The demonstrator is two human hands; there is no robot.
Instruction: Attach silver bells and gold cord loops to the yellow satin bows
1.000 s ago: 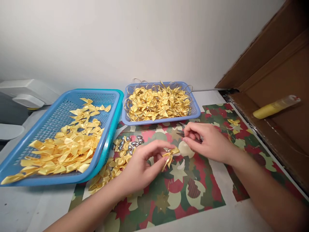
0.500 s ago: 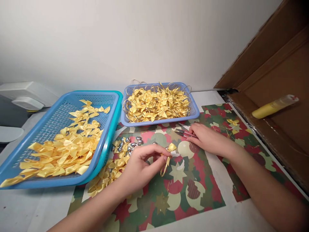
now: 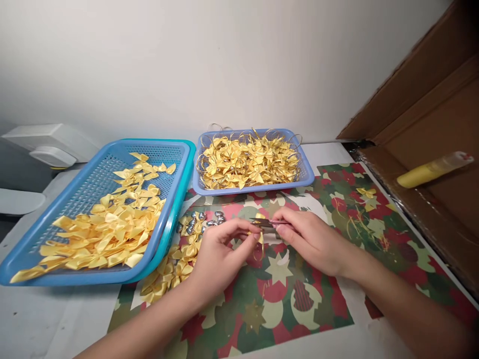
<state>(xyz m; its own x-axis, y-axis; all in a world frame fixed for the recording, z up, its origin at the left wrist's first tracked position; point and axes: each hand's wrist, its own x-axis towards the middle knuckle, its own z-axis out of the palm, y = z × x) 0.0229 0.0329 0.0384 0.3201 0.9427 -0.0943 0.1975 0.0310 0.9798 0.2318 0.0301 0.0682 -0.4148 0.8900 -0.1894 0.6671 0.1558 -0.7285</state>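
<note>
Between the thumb and fingers of my left hand [image 3: 228,247] is a yellow ribbon bow with a gold cord loop [image 3: 261,247] hanging below the fingertips. The bow is mostly hidden behind the blades. My right hand [image 3: 309,239] is closed round small snips [image 3: 264,223], their dark blades pointing left across the bow at my left fingertips. Left of my left hand lie loose yellow bows [image 3: 182,267] and several silver bells [image 3: 210,219] on the patterned sheet [image 3: 299,319].
A blue basket of yellow bows [image 3: 112,227] rests on a teal basket [image 3: 191,149] at left. Behind my hands stands a periwinkle basket [image 3: 254,191] of bows with gold loops. Cord scraps [image 3: 354,227] lie right. A cardboard box [image 3: 419,114] holds a yellow tube [image 3: 430,172].
My right hand has lifted the snips from the sheet and brought them left to the bow. My left hand stays nearly in place, still pinching the bow. The view has shifted slightly.
</note>
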